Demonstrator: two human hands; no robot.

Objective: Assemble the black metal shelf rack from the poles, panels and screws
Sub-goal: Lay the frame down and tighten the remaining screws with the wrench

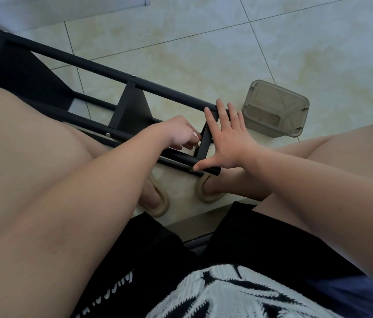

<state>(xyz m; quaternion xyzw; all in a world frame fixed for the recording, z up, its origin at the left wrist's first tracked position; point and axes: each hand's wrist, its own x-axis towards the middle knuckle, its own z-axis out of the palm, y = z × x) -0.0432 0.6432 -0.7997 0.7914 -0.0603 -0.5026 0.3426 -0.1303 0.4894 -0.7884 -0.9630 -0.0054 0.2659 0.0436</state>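
Fingers [221,111] of the right hand [229,143] are spread flat, pressing the end panel [205,143] of the black rack [89,65], which lies sideways on the tiled floor [204,42]. The left hand [178,134] is curled at that panel; whether it grips anything cannot be determined.

The rack [103,70] lies on the floor [272,53], container [275,109] probably just beside, right.

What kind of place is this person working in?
Probably a room in a home: pale glossy floor tiles, soft slippers on the feet, and a half-built black rack lying on the floor beside a small plastic box.
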